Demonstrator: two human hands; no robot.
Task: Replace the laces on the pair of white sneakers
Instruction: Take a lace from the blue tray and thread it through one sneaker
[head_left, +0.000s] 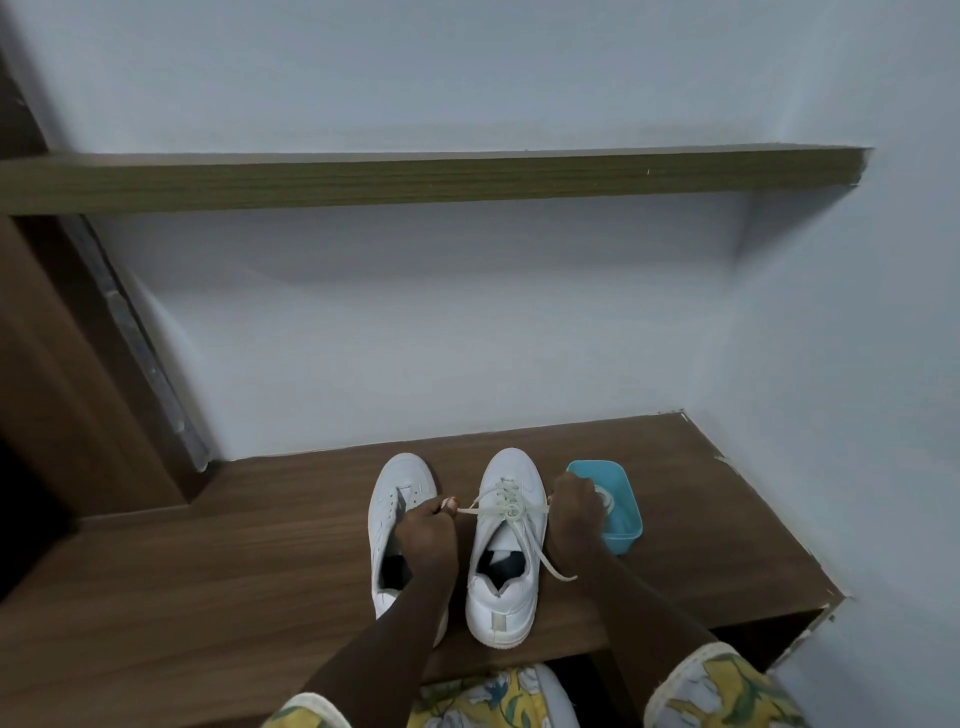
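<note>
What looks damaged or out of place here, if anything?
Minor wear only: the desk has veneer chipped pale along its right edge and front right corner, and the right end of the shelf looks ragged. The left sneaker has no lace while the right sneaker is laced, which fits the job underway.

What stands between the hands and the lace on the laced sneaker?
Nothing visible. The left hand and right hand each pinch a stretch of the lace on the laced sneaker; the blue tub sits beyond the right hand, not between.
</note>
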